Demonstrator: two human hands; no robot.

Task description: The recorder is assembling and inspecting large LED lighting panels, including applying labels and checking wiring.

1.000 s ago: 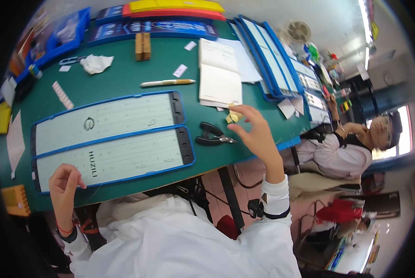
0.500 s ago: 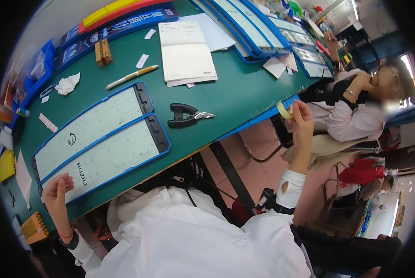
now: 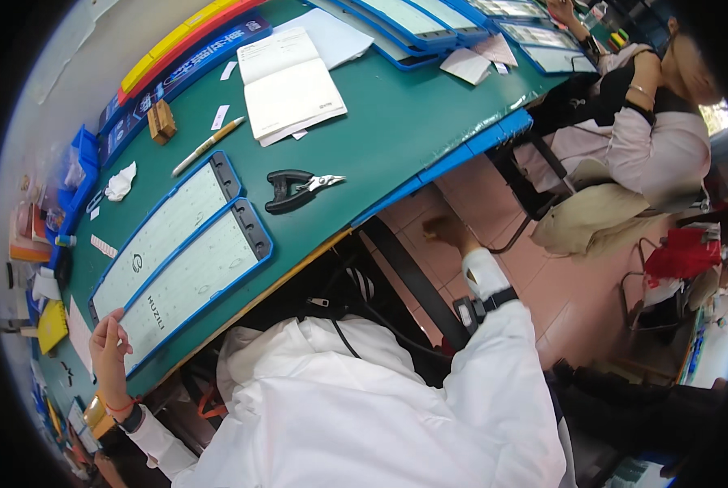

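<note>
White sleeves (image 3: 494,354), black strap (image 3: 501,298), red bracelet (image 3: 122,406)

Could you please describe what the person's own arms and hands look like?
Both arms wear long white sleeves. The left hand is ungloved, with a thin red cord and a dark band at its wrist. Above the right hand, a black strap circles the sleeve, carrying a small greyish device. The right fingers are too blurred for detail.

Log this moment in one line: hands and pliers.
left hand: at blue-edged case | right hand: blurred, off green table, grip unclear | black-handled pliers: on table
</note>
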